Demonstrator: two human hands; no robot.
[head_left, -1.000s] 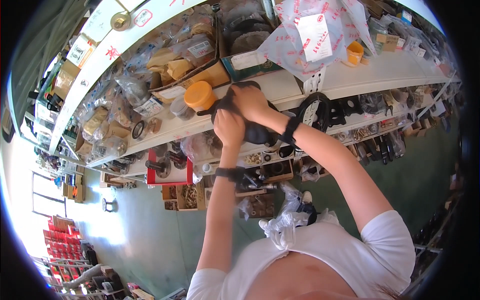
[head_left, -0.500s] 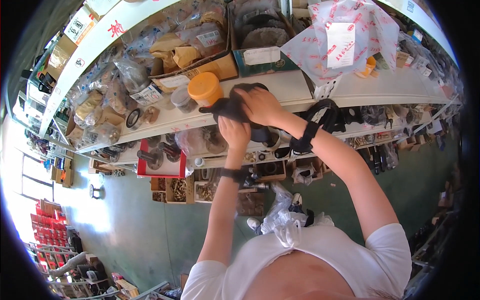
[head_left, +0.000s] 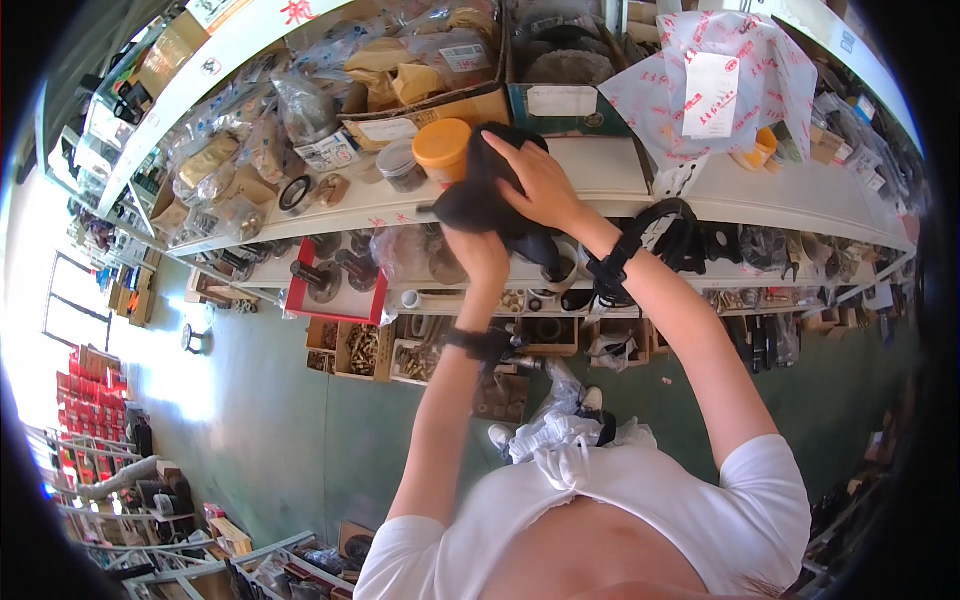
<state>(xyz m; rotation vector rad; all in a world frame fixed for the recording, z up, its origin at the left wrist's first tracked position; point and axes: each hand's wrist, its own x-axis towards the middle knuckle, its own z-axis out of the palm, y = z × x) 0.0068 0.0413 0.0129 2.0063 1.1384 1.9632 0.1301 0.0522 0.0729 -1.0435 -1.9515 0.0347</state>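
A soft black cloth is bunched between my two hands, just in front of the shelf's edge. My left hand grips it from below, with most of its fingers hidden under the folds. On the cloth's right side lies my right hand, its index finger stretched along the top and its thumb lower down, holding the fabric. Part of the cloth hangs below the right hand. Right behind the cloth stands a tub with an orange lid, partly covered by it. A clear jar is beside the tub.
The white shelf carries open cardboard boxes of bagged parts and a plastic sheet with red print. On the lower shelf are a red tray with metal parts and black straps. Small parts bins sit below.
The cloth has been turned and its loose left end now hangs over my left hand. My right index finger has straightened along it. The view has shifted slightly, moving the shelf rightward.
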